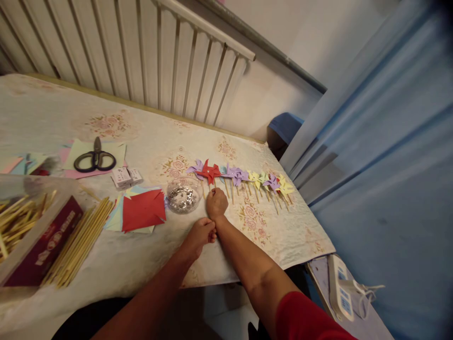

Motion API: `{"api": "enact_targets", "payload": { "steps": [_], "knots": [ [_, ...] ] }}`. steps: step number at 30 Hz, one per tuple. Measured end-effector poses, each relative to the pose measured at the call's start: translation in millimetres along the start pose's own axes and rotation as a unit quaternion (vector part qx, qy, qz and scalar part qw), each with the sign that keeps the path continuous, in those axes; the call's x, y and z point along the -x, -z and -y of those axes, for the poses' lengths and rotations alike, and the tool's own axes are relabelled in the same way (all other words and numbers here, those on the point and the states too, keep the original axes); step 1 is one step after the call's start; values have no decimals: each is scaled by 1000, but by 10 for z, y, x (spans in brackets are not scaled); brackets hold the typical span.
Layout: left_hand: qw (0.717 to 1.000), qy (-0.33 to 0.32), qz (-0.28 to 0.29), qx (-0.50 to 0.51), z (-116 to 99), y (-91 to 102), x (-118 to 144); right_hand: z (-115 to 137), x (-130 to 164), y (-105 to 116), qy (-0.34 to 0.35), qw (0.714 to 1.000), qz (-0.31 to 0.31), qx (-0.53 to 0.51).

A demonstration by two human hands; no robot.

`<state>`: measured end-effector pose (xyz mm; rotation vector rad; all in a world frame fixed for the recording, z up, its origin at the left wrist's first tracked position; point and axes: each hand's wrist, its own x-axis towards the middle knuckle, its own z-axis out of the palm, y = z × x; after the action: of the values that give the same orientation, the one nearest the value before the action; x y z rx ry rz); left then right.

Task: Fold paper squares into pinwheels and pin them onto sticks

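Observation:
My right hand [217,203] is closed round the thin stick of a red paper pinwheel [211,173], at the left end of a row of finished pinwheels. Beside it lie purple pinwheels [236,174] and yellow pinwheels [284,186], their sticks pointing toward me. My left hand [202,233] is curled against my right wrist, fingertips pressed together; whatever it may hold is hidden. Left of my hands sits a clear round dish [184,210] of small shiny metal pieces. A stack of cut paper squares, red [143,210] on top, lies further left.
Black-handled scissors [95,160] rest on coloured paper sheets [120,150], near two small white boxes [126,177]. A bundle of sticks [79,243] lies by a clear box [35,236] at the left. A radiator [148,56] runs behind; a power strip [341,288] is at the lower right.

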<state>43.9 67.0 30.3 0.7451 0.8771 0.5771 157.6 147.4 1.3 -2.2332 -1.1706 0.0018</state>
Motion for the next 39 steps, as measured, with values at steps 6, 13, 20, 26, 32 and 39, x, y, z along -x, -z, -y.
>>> {"api": "enact_targets", "payload": {
  "steps": [6, 13, 20, 26, 32, 39],
  "knots": [
    [1000, 4, 3, -3, -18, -1, 17, 0, -1, -4, 6, 1000, -1, 0],
    [1000, 1, 5, -8, -19, -3, 23, 20, 0, 15, -3, 1000, 8, 1],
    [1000, 1, 5, -4, -18, -10, 21, 22, 1, 14, -3, 1000, -8, -11],
    [1000, -2, 5, 0, -10, -3, 16, 38, 2, 21, -7, 1000, -19, -20],
    [1000, -8, 8, 1, -6, -4, 22, -2, -18, 47, -24, 997, -33, -64],
    [1000, -6, 15, -8, -26, -7, 31, -119, -62, 20, -46, 986, -63, -146]
  ]
}}
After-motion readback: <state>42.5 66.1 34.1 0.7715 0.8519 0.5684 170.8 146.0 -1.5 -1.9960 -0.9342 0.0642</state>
